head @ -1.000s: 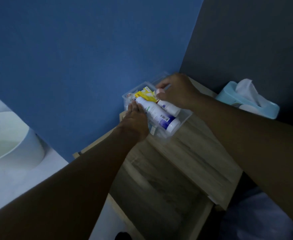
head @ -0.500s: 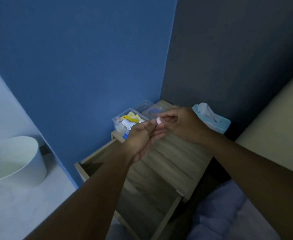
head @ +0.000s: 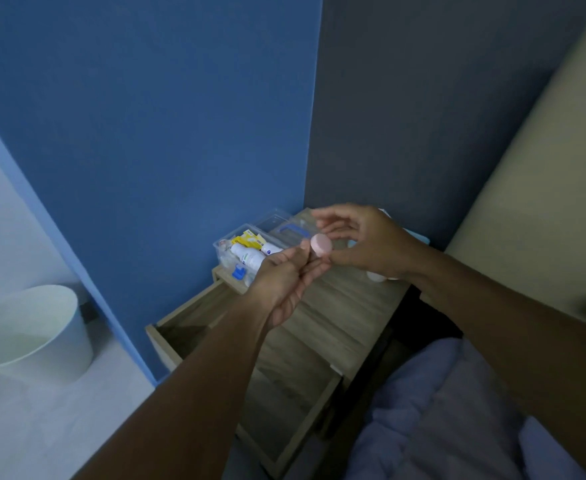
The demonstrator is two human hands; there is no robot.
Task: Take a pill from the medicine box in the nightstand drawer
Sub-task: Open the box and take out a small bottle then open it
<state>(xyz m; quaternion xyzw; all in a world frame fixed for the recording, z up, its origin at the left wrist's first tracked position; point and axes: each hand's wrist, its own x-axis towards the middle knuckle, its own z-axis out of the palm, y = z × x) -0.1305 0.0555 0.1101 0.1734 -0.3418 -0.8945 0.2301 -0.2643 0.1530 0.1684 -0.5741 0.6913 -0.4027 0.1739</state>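
A small pill bottle with a round pink cap (head: 321,245) is held up above the nightstand between both hands. My left hand (head: 284,282) grips it from below, thumb beside the cap. From the right, my right hand (head: 371,244) pinches it with thumb under the cap and fingers curled over it. The bottle's body is mostly hidden by fingers. The clear medicine box (head: 223,252) stands on the nightstand's back left corner, holding white bottles and a yellow packet. Below my arms the nightstand drawer (head: 166,329) is pulled out.
The box's clear lid with a blue handle (head: 291,228) lies behind the box. A light blue tissue box (head: 421,237) peeks out behind my right wrist. A white bin (head: 31,337) stands on the floor at left. Blue bedding (head: 457,410) lies at lower right.
Both hands have come out of the medicine box and risen above the nightstand with the pink-capped bottle. The view has pulled back, and the cap now faces the camera.
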